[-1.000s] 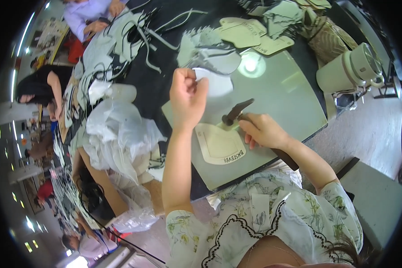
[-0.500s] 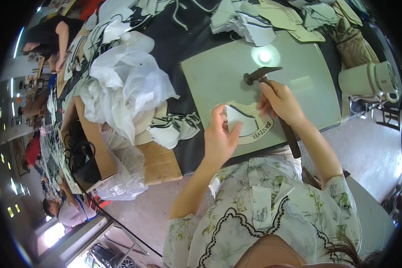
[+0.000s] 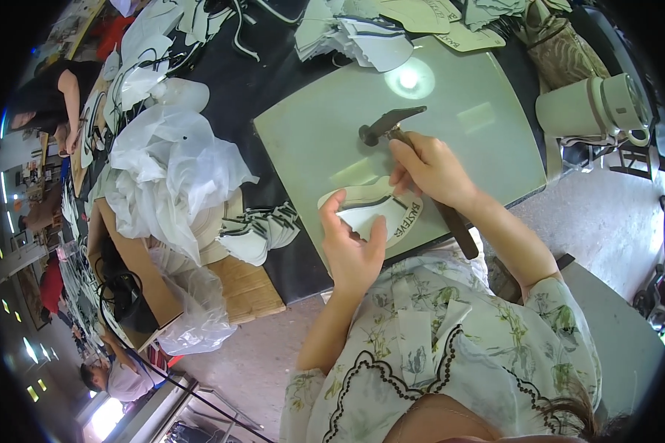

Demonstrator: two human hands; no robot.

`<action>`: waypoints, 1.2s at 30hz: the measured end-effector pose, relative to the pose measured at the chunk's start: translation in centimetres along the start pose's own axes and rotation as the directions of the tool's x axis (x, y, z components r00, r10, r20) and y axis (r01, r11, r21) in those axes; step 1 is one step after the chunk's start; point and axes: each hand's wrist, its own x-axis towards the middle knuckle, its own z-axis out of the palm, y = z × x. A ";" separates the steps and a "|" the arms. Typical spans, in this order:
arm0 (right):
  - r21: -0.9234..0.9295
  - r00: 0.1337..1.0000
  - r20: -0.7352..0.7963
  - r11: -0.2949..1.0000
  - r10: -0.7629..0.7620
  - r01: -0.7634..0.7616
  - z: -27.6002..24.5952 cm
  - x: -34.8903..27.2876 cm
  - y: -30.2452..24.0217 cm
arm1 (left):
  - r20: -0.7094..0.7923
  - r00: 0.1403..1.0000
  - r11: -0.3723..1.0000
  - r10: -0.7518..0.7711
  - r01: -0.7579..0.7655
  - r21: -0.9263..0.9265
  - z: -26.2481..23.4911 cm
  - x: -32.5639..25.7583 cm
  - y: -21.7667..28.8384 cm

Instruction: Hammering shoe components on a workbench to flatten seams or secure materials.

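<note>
On a pale green board, a cream curved template with dark lettering lies under a white cut piece with a dark edge strip. My left hand rests at the left of these pieces, thumb and forefinger spread apart over the white one. A hammer with a dark metal head and brown wooden handle is gripped in my right hand. Its head is above the board, beyond the pieces, and the handle slants back toward me. My right fingertips are at the template's upper right edge.
Left of the board sit a fanned stack of white pieces, crumpled plastic bags and a cardboard box. Further stacked pieces lie at the far edge. A cream lidded mug stands right. A person works at far left.
The whole view has shifted, so the board and both hands appear further left. My left thumb and forefinger have opened wider over the white piece. The hammer stays in my right hand.
</note>
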 end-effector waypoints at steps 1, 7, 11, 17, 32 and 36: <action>-0.001 1.000 -0.002 1.000 0.002 -0.002 0.0 0.0 0.1 | 0.002 1.000 0.999 -0.002 0.002 0.045 0.0 -0.1 0.1; 0.004 1.000 0.009 1.000 0.012 -0.013 -0.1 0.0 0.2 | 0.018 0.997 0.995 -0.069 0.067 0.076 -0.2 0.2 0.3; 0.003 1.000 0.009 1.000 0.003 -0.003 0.0 0.0 0.3 | 0.048 0.997 0.991 -0.054 0.047 0.129 -0.6 0.3 0.6; 0.002 0.999 0.038 1.000 -0.024 0.024 -0.5 -0.5 0.2 | 0.044 0.999 0.950 -0.005 -0.009 0.312 -0.3 0.4 0.2; -0.340 0.941 0.074 0.879 -0.329 0.335 1.7 -2.2 1.8 | -0.004 0.985 0.969 -0.174 0.172 0.176 -3.1 0.6 1.6; -0.347 0.939 0.069 0.874 -0.338 0.340 1.8 -2.2 1.6 | -0.008 0.987 0.971 -0.159 0.158 0.181 -3.1 0.7 1.2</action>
